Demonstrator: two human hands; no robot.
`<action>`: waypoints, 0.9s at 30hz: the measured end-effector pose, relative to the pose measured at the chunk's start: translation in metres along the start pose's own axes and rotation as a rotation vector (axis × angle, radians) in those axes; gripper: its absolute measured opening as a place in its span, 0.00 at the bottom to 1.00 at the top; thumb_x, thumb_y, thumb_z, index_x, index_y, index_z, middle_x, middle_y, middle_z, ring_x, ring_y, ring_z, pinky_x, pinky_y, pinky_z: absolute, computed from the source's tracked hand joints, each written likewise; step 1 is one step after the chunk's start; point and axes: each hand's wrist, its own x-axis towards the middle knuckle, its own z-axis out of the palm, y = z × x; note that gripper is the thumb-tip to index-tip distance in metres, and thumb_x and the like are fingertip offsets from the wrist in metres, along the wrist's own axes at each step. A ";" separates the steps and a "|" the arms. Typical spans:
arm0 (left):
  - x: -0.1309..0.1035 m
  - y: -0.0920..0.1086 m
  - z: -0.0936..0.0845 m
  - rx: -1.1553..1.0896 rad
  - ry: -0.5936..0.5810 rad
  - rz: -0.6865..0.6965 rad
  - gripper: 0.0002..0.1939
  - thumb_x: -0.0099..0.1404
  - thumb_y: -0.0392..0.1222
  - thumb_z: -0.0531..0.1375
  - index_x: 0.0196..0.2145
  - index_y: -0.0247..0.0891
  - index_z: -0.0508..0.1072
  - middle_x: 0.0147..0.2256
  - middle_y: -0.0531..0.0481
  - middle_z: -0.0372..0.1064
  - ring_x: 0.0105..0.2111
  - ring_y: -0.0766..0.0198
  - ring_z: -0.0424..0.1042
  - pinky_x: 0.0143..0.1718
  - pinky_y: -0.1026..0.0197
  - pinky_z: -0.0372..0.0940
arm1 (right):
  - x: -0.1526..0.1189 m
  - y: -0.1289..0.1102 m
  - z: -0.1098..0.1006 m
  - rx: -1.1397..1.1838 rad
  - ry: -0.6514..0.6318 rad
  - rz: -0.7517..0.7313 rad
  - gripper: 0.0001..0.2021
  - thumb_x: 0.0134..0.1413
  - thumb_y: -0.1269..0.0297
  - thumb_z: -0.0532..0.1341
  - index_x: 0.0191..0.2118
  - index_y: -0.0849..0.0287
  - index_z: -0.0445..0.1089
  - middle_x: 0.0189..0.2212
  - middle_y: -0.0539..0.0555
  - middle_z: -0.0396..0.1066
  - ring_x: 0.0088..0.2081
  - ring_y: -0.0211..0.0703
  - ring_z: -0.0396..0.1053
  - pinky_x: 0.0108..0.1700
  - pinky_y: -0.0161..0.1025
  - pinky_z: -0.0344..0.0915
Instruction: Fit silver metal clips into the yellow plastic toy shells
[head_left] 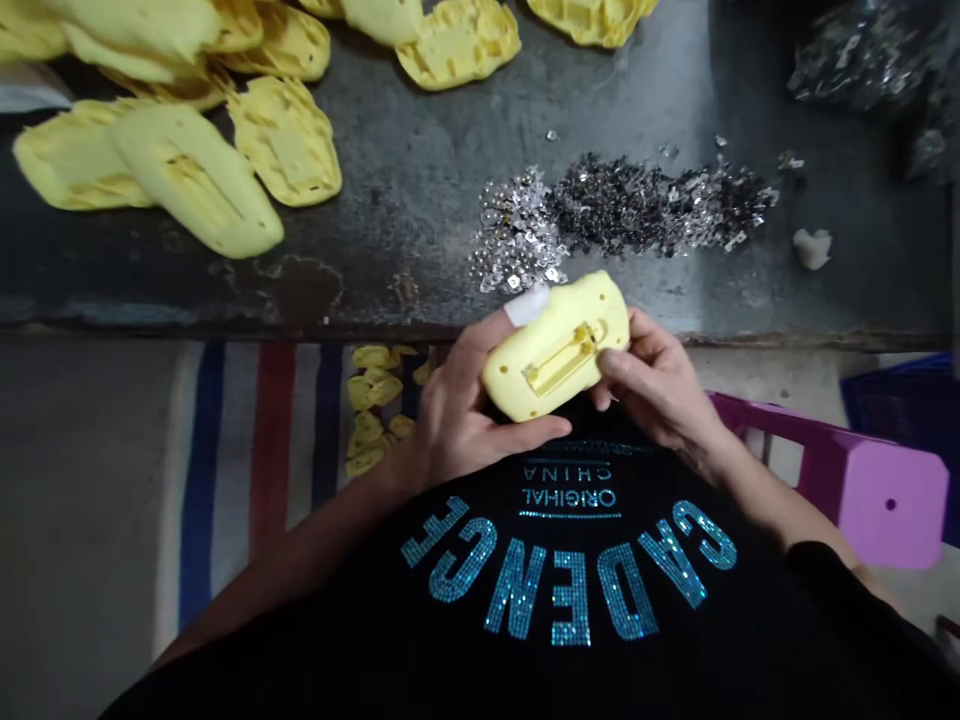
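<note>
A yellow plastic shell (546, 370) with a long slot in its face is tilted in front of my chest, just off the table's front edge. My left hand (469, 400) is closed around its left end, the thumb along the lower side. White wrapping (528, 305) covers a fingertip of that hand at the upper edge. My right hand (656, 385) grips the right end, its thumb by the end of the slot and its other fingers partly hidden behind. Whether a small part sits under that thumb, I cannot tell. Beyond the shell lies a heap of small metal clips (517, 235).
Darker metal pieces (637, 205) adjoin the clips on the grey metal table (405, 190). More yellow shells (199, 180) are piled at the back left. A clear bag (862, 60) stands back right. A purple stool (889, 500) is at right; shells (371, 390) lie on a striped sheet (274, 440) below.
</note>
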 end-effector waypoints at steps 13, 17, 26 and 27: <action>0.038 0.006 -0.025 -0.645 0.289 -0.337 0.23 0.68 0.38 0.74 0.60 0.45 0.83 0.49 0.53 0.88 0.24 0.70 0.80 0.24 0.68 0.80 | 0.018 -0.034 -0.060 -1.516 0.213 -0.599 0.06 0.75 0.61 0.67 0.45 0.50 0.83 0.39 0.54 0.82 0.46 0.54 0.76 0.51 0.53 0.66; 0.036 0.012 -0.021 -0.618 0.329 -0.434 0.26 0.66 0.35 0.76 0.61 0.47 0.82 0.51 0.53 0.89 0.26 0.68 0.84 0.27 0.67 0.83 | 0.034 -0.027 -0.061 -1.678 0.143 -0.626 0.06 0.77 0.58 0.67 0.49 0.50 0.83 0.42 0.54 0.82 0.48 0.56 0.73 0.50 0.52 0.60; 0.028 0.009 -0.011 -0.578 0.245 -0.403 0.28 0.66 0.36 0.78 0.62 0.47 0.80 0.56 0.50 0.88 0.34 0.62 0.89 0.30 0.66 0.84 | 0.040 -0.031 -0.056 -1.790 0.022 -0.803 0.08 0.82 0.58 0.62 0.50 0.49 0.80 0.45 0.53 0.82 0.46 0.51 0.69 0.49 0.50 0.56; 0.028 0.011 -0.011 -0.561 0.246 -0.408 0.29 0.66 0.38 0.78 0.62 0.48 0.80 0.57 0.49 0.87 0.36 0.59 0.89 0.30 0.64 0.85 | 0.042 -0.031 -0.055 -1.807 -0.002 -0.807 0.09 0.83 0.59 0.61 0.48 0.49 0.79 0.44 0.53 0.81 0.45 0.50 0.67 0.49 0.50 0.55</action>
